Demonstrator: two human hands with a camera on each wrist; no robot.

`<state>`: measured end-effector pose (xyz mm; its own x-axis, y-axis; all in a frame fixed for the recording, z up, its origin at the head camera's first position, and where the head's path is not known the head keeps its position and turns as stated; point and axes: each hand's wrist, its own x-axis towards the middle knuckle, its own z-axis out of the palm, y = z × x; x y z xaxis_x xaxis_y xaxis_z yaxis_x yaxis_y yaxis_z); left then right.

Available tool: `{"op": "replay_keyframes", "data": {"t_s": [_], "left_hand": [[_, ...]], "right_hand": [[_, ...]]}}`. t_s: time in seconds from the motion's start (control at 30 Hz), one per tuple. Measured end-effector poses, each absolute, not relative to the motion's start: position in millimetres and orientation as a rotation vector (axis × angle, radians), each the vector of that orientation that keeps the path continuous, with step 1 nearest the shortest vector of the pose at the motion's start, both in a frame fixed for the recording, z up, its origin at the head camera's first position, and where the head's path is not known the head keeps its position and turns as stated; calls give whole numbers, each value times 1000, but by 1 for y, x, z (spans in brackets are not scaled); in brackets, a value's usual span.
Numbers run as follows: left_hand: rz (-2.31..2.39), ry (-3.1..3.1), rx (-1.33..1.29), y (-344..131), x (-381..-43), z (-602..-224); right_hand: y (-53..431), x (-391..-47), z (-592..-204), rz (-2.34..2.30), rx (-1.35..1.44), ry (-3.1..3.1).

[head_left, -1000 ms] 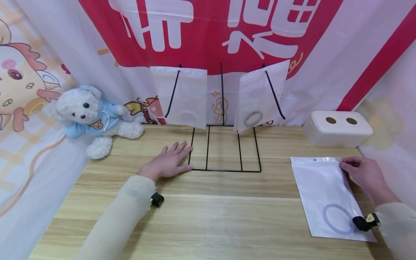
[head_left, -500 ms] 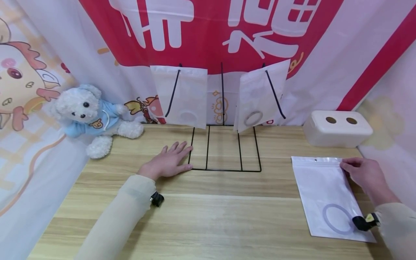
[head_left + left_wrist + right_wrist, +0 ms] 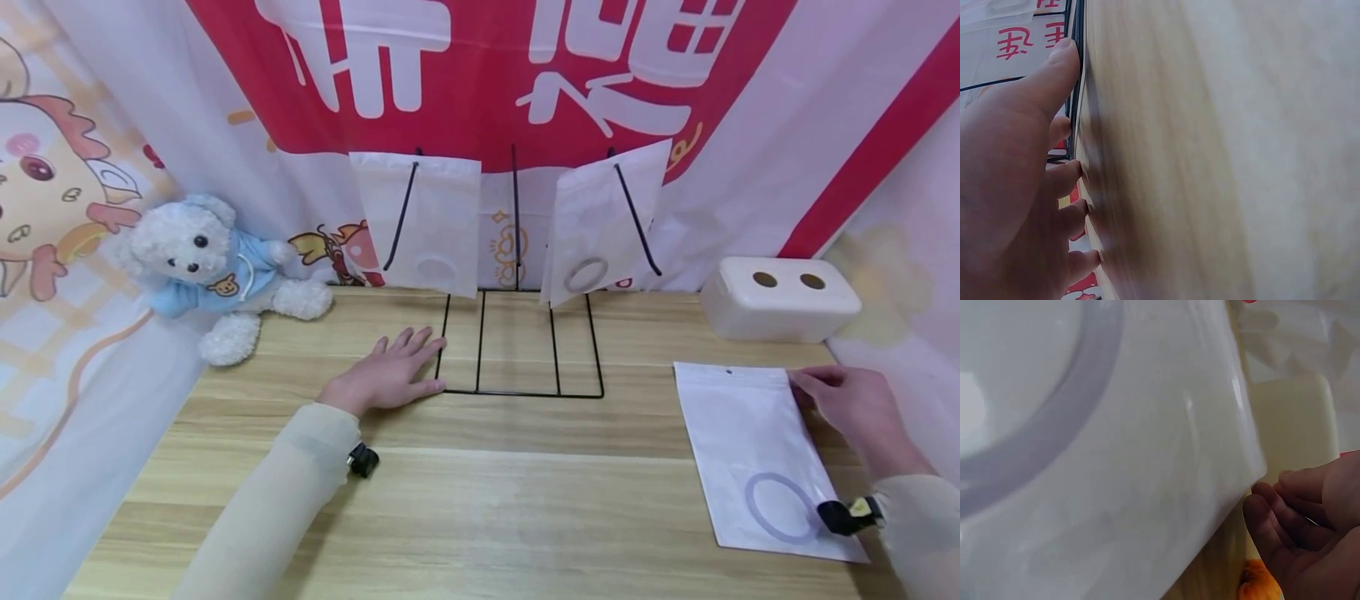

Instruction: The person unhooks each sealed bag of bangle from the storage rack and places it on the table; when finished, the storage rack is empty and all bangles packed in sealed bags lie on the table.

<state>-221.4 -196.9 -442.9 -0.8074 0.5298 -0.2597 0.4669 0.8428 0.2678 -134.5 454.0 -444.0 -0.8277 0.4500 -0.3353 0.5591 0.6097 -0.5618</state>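
Observation:
At the right of the table in the head view lies a white zip bag [image 3: 750, 450], with a pale purple ring showing in its lower part. My right hand [image 3: 851, 408] pinches its top right corner between thumb and fingers; the right wrist view shows this hand [image 3: 1310, 519] at the bag's corner. A black wire rack [image 3: 517, 393] stands at the back middle. My left hand [image 3: 386, 371] rests flat on the table, fingers spread, thumb and fingertips touching the left side of the rack's base. Two more white bags, left bag [image 3: 442, 217] and right bag [image 3: 592, 225], hang on the rack's hooks.
A white box with two round holes [image 3: 780, 308] stands behind the bag at the back right. At the back left sits a white teddy bear [image 3: 217, 267] in a blue hoodie. A printed red and white cloth [image 3: 480, 83] hangs behind the wooden table [image 3: 487, 517].
My right hand and the bag's top edge have shifted very slightly to the right. The left hand stays in place against the rack.

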Motion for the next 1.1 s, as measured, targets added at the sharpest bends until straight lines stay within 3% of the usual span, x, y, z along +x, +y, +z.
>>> {"op": "replay_keyframes", "data": {"t_s": [0.5,1.1], "left_hand": [[251,2715,778,-196,-221,-443],[274,2704,766,-195,-221,-442]], "right_hand": [[426,-142,-395,-1248,565,2895],[352,-164,-327,-1788,250,2891]]}}
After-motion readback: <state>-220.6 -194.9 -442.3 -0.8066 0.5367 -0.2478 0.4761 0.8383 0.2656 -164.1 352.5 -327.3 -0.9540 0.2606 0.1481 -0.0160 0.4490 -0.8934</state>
